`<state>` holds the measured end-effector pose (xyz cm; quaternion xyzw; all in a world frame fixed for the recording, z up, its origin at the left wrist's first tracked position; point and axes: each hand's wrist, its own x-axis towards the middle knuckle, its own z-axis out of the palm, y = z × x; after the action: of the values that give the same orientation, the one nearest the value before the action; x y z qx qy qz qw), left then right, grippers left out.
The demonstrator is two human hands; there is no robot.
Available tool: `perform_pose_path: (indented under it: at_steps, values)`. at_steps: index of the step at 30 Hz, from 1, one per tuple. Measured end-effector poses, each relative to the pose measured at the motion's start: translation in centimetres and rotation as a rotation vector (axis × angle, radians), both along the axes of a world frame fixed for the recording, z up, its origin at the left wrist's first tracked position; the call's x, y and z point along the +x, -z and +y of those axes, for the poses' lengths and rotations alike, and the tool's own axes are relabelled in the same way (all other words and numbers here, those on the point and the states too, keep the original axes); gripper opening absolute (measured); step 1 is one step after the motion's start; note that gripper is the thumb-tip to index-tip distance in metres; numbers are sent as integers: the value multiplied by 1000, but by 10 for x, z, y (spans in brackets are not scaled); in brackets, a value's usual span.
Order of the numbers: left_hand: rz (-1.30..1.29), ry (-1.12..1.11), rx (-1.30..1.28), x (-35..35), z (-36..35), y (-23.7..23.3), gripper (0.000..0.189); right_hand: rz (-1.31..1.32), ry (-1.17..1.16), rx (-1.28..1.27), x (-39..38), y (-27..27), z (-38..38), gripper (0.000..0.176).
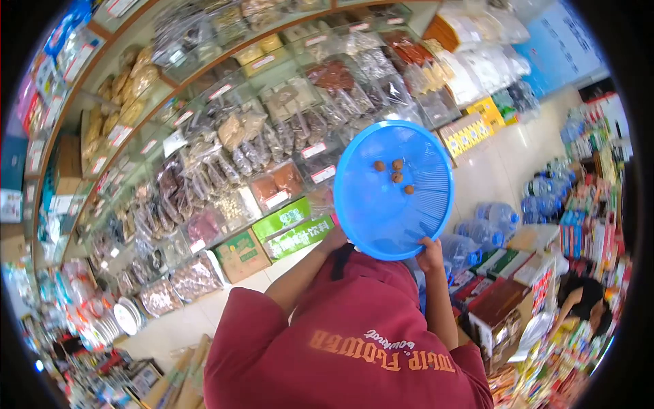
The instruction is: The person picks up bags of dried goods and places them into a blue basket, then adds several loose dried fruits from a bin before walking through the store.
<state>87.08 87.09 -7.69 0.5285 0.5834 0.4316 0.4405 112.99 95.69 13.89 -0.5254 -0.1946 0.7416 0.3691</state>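
Observation:
A round blue plastic basket [381,225] with slotted sides is held up in front of my body, its open top facing me. Several small brown, walnut-like balls [397,177] lie on its bottom. My right hand [430,255] grips the lower right of the rim, with the thumb on the rim. My left hand [332,240] is at the lower left side of the basket, close to the rim. Its fingers are mostly hidden, and a small pink patch shows just above it.
Shelves of bagged dried goods [231,129] curve along the left and front. Green cartons [289,228] stand at their foot. Large water bottles [480,234] and stacked boxes [501,300] line the right. Another person [582,300] is at the far right.

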Motion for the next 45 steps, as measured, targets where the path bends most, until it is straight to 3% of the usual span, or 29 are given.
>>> perform_pose_path:
  at_steps: [1, 4, 6, 8, 10, 11, 14, 20, 22, 24, 26, 28, 29, 30, 33, 36, 39, 40, 42, 43, 45]
  values:
    - [-271, 5, -613, -12, -4, -5, 34, -10, 37, 21, -6, -4, 14, 40]
    - [-426, -215, -751, -28, -21, -16, 36, 39, 30, 59, -13, -2, 51, 40]
    - [-668, -554, -809, -35, -40, -18, 34, -55, 7, 83, -26, -9, 72, 39]
    - [-509, -684, -731, -38, -66, -13, 34, -32, -112, 90, -27, 0, 93, 39]
    - [-612, -784, -734, -38, -94, -8, 23, -6, -243, 95, -22, 15, 115, 39]
    - [-500, -940, -828, -28, -102, -12, 27, -5, -366, 88, -18, 23, 126, 39]
    - [-353, -1078, -930, 10, -147, 23, 35, 24, -588, 49, -15, 28, 155, 40]
    - [-467, -1152, -990, 132, -164, 10, 42, -5, -733, -112, -17, 32, 174, 42]
    - [211, -730, -832, 183, -184, 59, 41, -25, -758, -94, -23, 29, 166, 43]
    - [-5, -1144, -1137, 220, -165, 31, 39, -137, -866, -34, -26, 29, 156, 29]
    - [29, -1083, -1129, 240, -176, 5, 45, -143, -891, -13, -32, 27, 146, 26]
    - [51, -1037, -1124, 259, -197, 10, 51, -158, -1099, -2, -38, 37, 139, 23]
    - [-115, -975, -1153, 264, -212, 26, 51, -104, -1123, 43, -37, 76, 141, 22]
    - [-281, -908, -1168, 268, -221, 37, 51, -97, -1162, 54, -44, 73, 134, 22]
    - [-268, -1061, -1171, 257, -208, -42, 52, -15, -1220, -70, -78, 47, 109, 34]
    - [-341, -1157, -1164, 260, -233, -3, 53, -89, -1176, -141, -112, 47, 81, 41]
    - [-259, -1097, -1048, 236, -253, -52, 52, -126, -1169, -118, -145, 59, 44, 47]
    - [-271, -1121, -1036, 235, -266, -33, 52, -183, -1124, -95, -155, 59, 29, 48]
    - [76, -852, -934, 231, -301, 30, 40, -161, -1156, -23, -173, 29, -16, 49]
    - [69, -873, -928, 222, -316, 37, 40, -132, -1190, 25, -180, 22, -34, 49]
    - [-261, -1164, -958, 206, -341, 48, 41, -105, -1249, 85, -197, 19, -61, 49]
